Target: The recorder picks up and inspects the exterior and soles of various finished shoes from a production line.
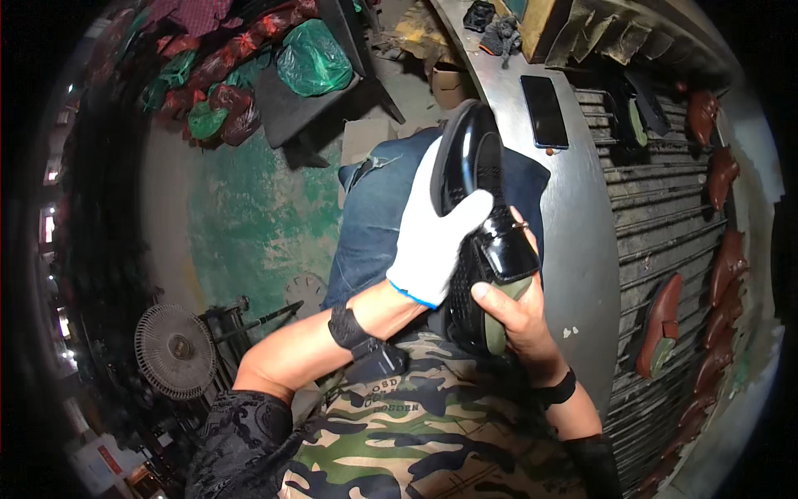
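Note:
A glossy black leather shoe (465, 154) with woven-textured panels and a strap lies over my lap, toe pointing away from me. Inside its opening sits a green shoe last (494, 333). My left hand (432, 224), in a white glove with a blue cuff edge, grips the front half; its thumb lies across the upper and its fingers are hidden along the far side. Bare, my right hand (519, 312) holds the heel half from the right, thumb on the edge near the last and fingers behind the shoe, by the strap's buckle.
A grey metal bench (582, 274) curves along my right, bearing a dark phone (544, 112). Past it, a slatted rack (657, 224) holds brown shoes (661, 324). To my left stand a fan (175, 350) and a dark chair (299, 108) with a green bag (314, 58).

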### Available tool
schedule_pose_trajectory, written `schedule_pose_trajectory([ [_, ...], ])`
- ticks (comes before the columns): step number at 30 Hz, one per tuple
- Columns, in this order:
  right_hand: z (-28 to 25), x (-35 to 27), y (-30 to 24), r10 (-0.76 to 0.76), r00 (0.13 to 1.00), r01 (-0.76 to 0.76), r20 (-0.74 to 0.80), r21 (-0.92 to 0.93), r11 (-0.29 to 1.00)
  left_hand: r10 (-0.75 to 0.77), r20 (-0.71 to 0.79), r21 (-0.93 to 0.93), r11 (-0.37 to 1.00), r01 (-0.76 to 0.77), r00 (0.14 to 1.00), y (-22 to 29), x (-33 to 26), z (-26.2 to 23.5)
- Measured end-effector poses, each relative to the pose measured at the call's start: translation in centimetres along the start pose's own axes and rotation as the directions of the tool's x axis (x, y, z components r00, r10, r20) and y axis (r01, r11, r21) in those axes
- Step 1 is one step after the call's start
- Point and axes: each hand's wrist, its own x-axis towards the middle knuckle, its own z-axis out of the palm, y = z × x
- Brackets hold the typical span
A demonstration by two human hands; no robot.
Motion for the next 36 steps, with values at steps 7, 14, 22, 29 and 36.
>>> schedule_pose_trajectory([
  [7,-1.6,1.6,-1.6,0.021,0.992,0.022,-0.125,0.333,0.943,-0.269,0.329,-0.133,0.936,0.327,0.905,1.4,2.8,-0.4],
  [14,-1.7,1.4,-1.2,-0.037,0.978,0.093,-0.205,0.271,0.958,-0.335,0.327,0.056,0.940,0.336,0.883,-1.5,-2.8,-1.3],
  [22,-3.0,1.3,-1.2,-0.055,0.982,0.094,-0.180,0.220,0.971,-0.351,0.444,0.197,0.936,0.293,0.824,-2.7,-0.8,-2.2],
  [29,-2.9,1.7,-2.5,-0.041,0.998,0.043,-0.044,0.046,0.998,-0.291,0.217,0.272,0.935,0.228,0.932,1.1,5.5,-2.4],
  [36,-3.0,2.5,-2.9,0.033,0.999,-0.032,-0.002,0.140,0.990,-0.193,0.461,0.419,0.908,-0.021,0.866,2.3,7.9,-4.0],
])
